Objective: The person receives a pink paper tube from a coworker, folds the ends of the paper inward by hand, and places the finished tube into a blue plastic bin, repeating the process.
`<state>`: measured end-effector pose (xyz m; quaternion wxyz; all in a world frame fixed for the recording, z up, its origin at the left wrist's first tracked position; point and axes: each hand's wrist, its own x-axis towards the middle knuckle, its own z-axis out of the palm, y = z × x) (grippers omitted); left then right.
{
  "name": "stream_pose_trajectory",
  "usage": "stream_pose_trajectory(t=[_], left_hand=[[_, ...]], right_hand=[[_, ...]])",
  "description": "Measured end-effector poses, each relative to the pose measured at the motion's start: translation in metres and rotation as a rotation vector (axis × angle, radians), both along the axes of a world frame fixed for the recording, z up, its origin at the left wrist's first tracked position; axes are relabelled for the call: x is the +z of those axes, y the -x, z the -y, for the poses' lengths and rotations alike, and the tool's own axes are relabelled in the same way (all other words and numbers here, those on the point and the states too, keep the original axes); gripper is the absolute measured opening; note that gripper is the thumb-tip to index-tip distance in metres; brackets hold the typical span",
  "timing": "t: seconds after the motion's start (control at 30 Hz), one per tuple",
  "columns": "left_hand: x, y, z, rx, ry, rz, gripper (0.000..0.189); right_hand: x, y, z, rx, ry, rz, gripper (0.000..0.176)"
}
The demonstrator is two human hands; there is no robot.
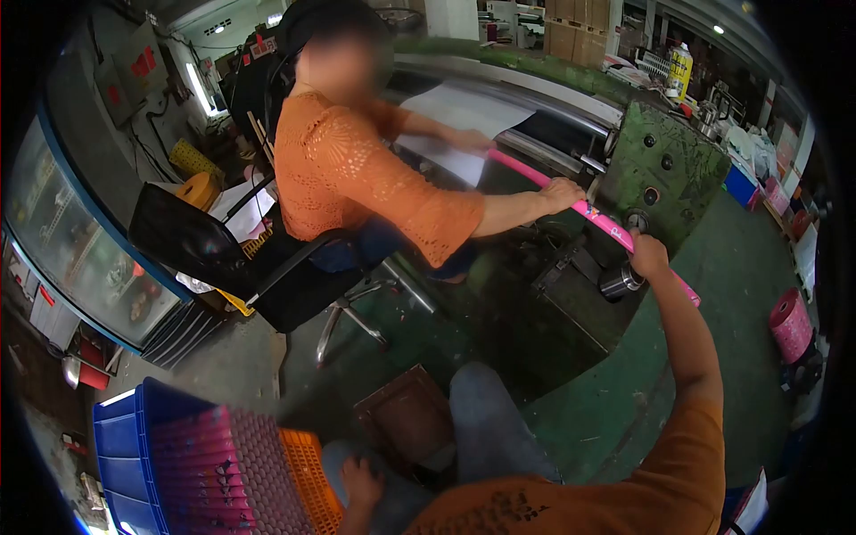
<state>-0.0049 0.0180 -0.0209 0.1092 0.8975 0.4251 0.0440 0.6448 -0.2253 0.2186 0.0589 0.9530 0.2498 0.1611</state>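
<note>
My right hand (650,256) is wrapped round the lower right part of a long pink roll (615,230). The roll slants across the front of a green machine (664,147). A co-worker in an orange top has one hand on the roll's middle and the other near its upper left end, beside a white sheet (455,120). At the bottom, my left hand (363,484) rests on my leg, away from the roll, with its fingers apart and nothing in it.
A blue crate (122,459) at the lower left holds several pink rolls, beside an orange basket (312,477). The co-worker's black chair (201,236) stands left of the machine. A brown stool (408,415) is near my knees. Another pink roll (790,326) stands at the far right.
</note>
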Motion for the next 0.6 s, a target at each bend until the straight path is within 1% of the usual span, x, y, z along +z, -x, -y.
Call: stream_pose_trajectory(t=[0.07,0.1,0.17,0.2,0.27,0.3,0.37,0.43,0.5,0.57,0.6], left_hand=[[0.002,-0.002,-0.001,-0.020,0.014,-0.022,0.043],[0.001,-0.004,-0.001,-0.019,0.012,-0.019,0.043],[0.000,-0.003,0.000,0.002,0.021,-0.005,0.042],[0.000,-0.002,0.001,0.011,0.021,-0.005,0.042],[0.002,-0.002,0.001,0.004,0.062,0.024,0.045],[0.001,-0.001,0.001,0.007,0.061,0.023,0.045],[0.000,0.000,-0.001,-0.026,0.041,0.012,0.045],[-0.002,-0.001,-0.001,-0.028,0.043,-0.007,0.045],[0.002,-0.002,-0.002,-0.021,0.042,-0.028,0.045],[0.008,-0.005,0.001,-0.013,0.041,-0.043,0.045],[0.007,-0.004,0.000,-0.009,0.038,-0.042,0.045]], right_hand=[[0.001,-0.022,0.008,0.237,-0.102,-0.212,0.035],[0.000,-0.033,0.013,0.239,-0.104,-0.209,0.035],[-0.002,-0.051,0.014,0.334,-0.148,-0.497,0.036],[0.001,-0.049,0.011,0.344,-0.146,-0.499,0.036],[0.016,-0.035,0.003,0.166,-0.275,-0.824,0.035],[0.017,-0.035,0.000,0.169,-0.274,-0.826,0.035],[0.022,-0.040,-0.003,-0.004,-0.331,-1.101,0.035],[0.021,-0.047,-0.010,0.011,-0.330,-1.088,0.032],[0.006,-0.053,-0.021,0.034,-0.327,-1.077,0.030],[-0.017,-0.062,-0.027,0.405,-0.106,-0.209,0.034],[-0.017,-0.054,-0.032,0.410,-0.108,-0.208,0.034]])
